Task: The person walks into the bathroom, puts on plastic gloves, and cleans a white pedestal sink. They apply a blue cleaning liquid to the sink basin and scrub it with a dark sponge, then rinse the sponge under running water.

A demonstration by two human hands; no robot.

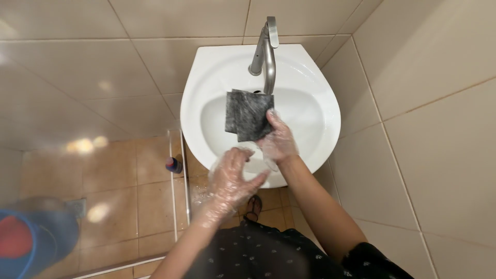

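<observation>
The right hand (278, 140), in a thin plastic glove, reaches over the white sink (310, 77) and pinches a dark grey cloth (248, 114) under the tap (265, 51). The gloved left hand (235, 178) hangs beside it, fingers loosely spread, holding nothing.

Single view only, head-worn, aimed steeply down from standing height. Faces the corner where two tiled walls meet, with the white basin (206, 82) at centre frame and the faucet (265, 51) toward the top. Close range: forearms enter from the bottom edge, left hand (232, 178) and right hand (278, 142) mid-frame. Wide lens, bending tile lines near the edges. Floor (119, 206) visible lower left.
</observation>
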